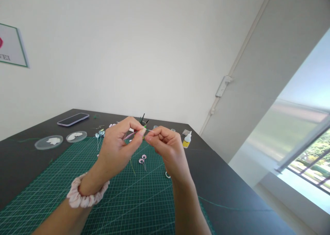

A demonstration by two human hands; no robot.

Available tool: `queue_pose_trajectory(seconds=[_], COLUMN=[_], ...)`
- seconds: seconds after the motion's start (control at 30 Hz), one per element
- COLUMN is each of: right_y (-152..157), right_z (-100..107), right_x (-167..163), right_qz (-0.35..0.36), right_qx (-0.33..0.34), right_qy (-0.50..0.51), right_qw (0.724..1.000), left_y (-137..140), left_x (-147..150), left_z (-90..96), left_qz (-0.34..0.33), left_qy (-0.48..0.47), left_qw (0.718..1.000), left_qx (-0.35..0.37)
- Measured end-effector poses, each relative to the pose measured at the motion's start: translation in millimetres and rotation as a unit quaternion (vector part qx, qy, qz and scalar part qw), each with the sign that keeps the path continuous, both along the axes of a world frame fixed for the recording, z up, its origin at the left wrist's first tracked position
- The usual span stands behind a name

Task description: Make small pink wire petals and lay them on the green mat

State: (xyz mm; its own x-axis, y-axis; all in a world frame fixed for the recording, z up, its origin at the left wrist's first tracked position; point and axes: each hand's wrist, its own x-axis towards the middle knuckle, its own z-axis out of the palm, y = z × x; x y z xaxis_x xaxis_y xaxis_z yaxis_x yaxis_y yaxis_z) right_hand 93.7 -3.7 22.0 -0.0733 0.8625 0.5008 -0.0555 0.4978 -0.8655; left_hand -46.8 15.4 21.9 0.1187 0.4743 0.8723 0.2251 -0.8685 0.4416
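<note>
Both hands are raised over the green cutting mat [123, 207], close together. My left hand [122, 142] is closed in a pinch, thumb against forefinger, on a thin green strand [149, 130]; thread or wrapped wire, I cannot tell which. A slim pinkish piece [129, 135] shows under its fingers, partly hidden by the hand. My right hand [166, 143] pinches the other end of the strand, just right of the left fingertips. Below them on the mat lie small pale-purple flower pieces [142, 159] on thin wire stems. A white ring [167, 174] sits beside the right wrist, partly covered.
Pale blue flowers [100, 134] lie at the mat's far left edge. Two clear lids [41, 144] hold white pieces. A phone [73, 119] rests at the back left. Behind the right hand stands a glue bottle [187, 140]. Green thread [227, 207] trails across the dark table at right.
</note>
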Motion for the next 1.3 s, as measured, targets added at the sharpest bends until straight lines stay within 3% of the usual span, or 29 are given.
queue_pose_trajectory(seconds=[0.17, 0.4, 0.57, 0.77, 1.03, 1.13, 1.3], right_y=[-5.2, -11.4, -16.0, -11.8, -15.6, -15.4, -15.3], right_z=[2.4, 2.4, 0.5, -2.0, 0.8, 0.4, -1.6], right_x=[-2.1, -4.4, -9.7, -10.2, -0.3, 7.9, 20.5], right_qz=[-0.003, -0.058, -0.102, -0.078, -0.056, -0.025, 0.055], right_qx=[0.006, 0.038, 0.083, 0.073, 0.042, 0.035, 0.015], right_qy=[0.000, -0.033, -0.066, -0.081, -0.087, -0.096, -0.073], right_qw=[1.000, 0.997, 0.989, 0.991, 0.994, 0.994, 0.996], left_y=[-3.8, -6.3, -8.9, -11.1, -18.2, -22.3, -28.2], left_x=[2.7, 6.6, 9.6, 9.4, 6.7, 9.4, 14.2], left_z=[1.9, -1.6, -0.8, 6.3, 6.1, 6.6, 2.3], left_qz=[0.055, 0.127, 0.040, -0.053, -0.226, -0.225, -0.150], left_qy=[0.002, -0.001, -0.068, -0.148, -0.250, -0.245, -0.207], left_qw=[0.998, 0.992, 0.992, 0.968, 0.876, 0.874, 0.912], left_qx=[-0.005, 0.004, -0.102, -0.196, -0.345, -0.354, -0.320])
